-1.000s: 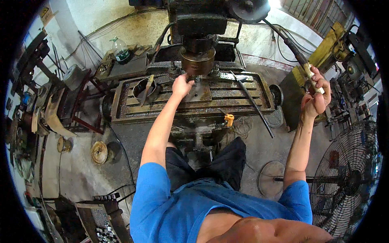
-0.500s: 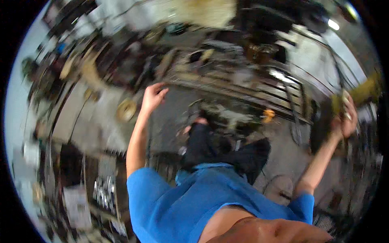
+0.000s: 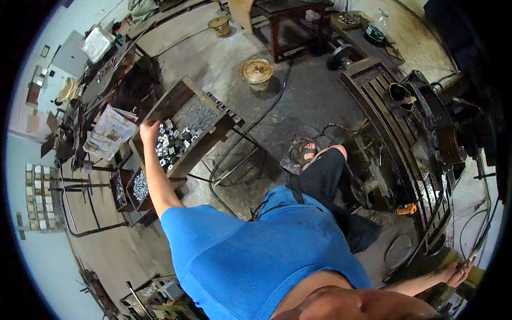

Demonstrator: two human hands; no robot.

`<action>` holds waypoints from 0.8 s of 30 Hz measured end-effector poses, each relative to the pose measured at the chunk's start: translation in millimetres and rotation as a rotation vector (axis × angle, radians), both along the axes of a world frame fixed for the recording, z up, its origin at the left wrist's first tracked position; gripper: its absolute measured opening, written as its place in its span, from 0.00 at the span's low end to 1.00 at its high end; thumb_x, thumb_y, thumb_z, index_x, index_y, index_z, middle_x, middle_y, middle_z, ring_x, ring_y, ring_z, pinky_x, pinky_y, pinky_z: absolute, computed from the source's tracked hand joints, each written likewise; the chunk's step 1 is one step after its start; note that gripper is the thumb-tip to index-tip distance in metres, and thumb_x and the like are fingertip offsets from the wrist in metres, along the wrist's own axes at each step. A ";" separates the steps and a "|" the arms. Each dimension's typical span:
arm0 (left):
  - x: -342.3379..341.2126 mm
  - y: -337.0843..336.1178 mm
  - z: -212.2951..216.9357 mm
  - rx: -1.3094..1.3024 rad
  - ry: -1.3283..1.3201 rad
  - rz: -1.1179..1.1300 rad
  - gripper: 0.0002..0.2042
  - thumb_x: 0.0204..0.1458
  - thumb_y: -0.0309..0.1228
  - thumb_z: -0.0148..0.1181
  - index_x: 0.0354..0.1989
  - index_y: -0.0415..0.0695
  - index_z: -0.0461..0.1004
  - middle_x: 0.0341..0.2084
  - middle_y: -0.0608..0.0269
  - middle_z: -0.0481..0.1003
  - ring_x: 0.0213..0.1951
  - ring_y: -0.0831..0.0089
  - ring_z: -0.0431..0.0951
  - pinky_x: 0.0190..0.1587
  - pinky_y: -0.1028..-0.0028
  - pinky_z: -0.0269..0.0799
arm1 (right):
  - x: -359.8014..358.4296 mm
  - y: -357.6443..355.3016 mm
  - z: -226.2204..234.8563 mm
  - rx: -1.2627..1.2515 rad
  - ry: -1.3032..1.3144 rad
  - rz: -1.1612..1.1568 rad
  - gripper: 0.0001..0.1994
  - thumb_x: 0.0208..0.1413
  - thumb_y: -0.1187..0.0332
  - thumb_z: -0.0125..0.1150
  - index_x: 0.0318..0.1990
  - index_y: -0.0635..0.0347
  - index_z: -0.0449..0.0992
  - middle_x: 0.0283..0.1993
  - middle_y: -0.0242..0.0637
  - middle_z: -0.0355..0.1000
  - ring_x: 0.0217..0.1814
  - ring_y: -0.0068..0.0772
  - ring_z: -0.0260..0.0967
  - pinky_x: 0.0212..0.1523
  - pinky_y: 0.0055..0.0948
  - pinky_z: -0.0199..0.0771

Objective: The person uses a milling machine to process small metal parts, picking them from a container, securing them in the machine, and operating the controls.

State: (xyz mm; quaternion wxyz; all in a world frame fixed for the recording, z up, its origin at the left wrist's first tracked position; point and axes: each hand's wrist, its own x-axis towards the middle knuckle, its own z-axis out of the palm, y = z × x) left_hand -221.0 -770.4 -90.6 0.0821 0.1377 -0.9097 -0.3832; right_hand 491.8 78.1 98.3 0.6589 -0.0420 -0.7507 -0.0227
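Note:
My left hand (image 3: 150, 131) reaches out to a divided wooden box (image 3: 186, 88), its fingers curled at the box's left edge. Whatever they may hold is hidden. Beside the hand, small silvery metal pieces (image 3: 173, 140) lie heaped in one compartment. Smaller grey parts (image 3: 196, 113) fill another section. Far off at the right, my right hand (image 3: 458, 273) is closed next to the end of a dark rod (image 3: 485, 232) with a pale tip. What is in these fingers is too small to make out.
A slatted metal machine bed (image 3: 400, 133) runs along the right, with an orange part (image 3: 407, 209) on it. Ahead stand a lidded bucket (image 3: 257, 72) and a dark table (image 3: 290, 8). Newspaper (image 3: 111, 130) hangs left of the box. A black cable (image 3: 266, 120) crosses the floor.
My view has turned to the left. My left hand has gone from open air to the box of metal pieces. My right hand remains stretched out to the right.

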 end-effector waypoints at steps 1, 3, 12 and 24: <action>3.5 -8.9 -7.5 -0.002 -0.008 0.033 0.13 0.40 0.32 0.59 0.33 0.35 0.75 0.21 0.57 0.76 0.18 0.71 0.76 0.20 0.74 0.71 | -0.7 -0.9 0.8 0.125 -0.039 -0.091 0.13 0.54 0.70 0.44 0.39 0.75 0.69 0.44 0.52 0.67 0.50 0.60 0.63 0.54 0.56 0.59; 13.3 -9.4 -8.9 -0.120 -0.040 0.082 0.14 0.39 0.34 0.59 0.32 0.36 0.76 0.20 0.55 0.75 0.19 0.68 0.77 0.24 0.73 0.72 | -6.8 -10.0 -2.1 0.133 -0.017 -0.192 0.13 0.54 0.70 0.45 0.36 0.74 0.70 0.43 0.52 0.68 0.49 0.59 0.64 0.52 0.56 0.62; 23.7 -5.0 -23.5 -0.531 -0.326 0.177 0.23 0.38 0.47 0.60 0.42 0.49 0.73 0.35 0.57 0.75 0.39 0.64 0.76 0.42 0.65 0.69 | -23.0 -31.7 31.0 0.220 -0.130 -0.193 0.11 0.55 0.72 0.46 0.33 0.78 0.68 0.38 0.55 0.67 0.43 0.59 0.67 0.48 0.60 0.66; 43.4 44.8 -19.3 -0.767 -0.280 -0.044 0.19 0.41 0.46 0.55 0.38 0.49 0.74 0.36 0.54 0.75 0.41 0.58 0.74 0.42 0.61 0.69 | 28.8 -19.2 45.9 -0.251 -0.082 -0.350 0.17 0.58 0.65 0.42 0.48 0.69 0.65 0.54 0.52 0.62 0.54 0.47 0.62 0.55 0.42 0.61</action>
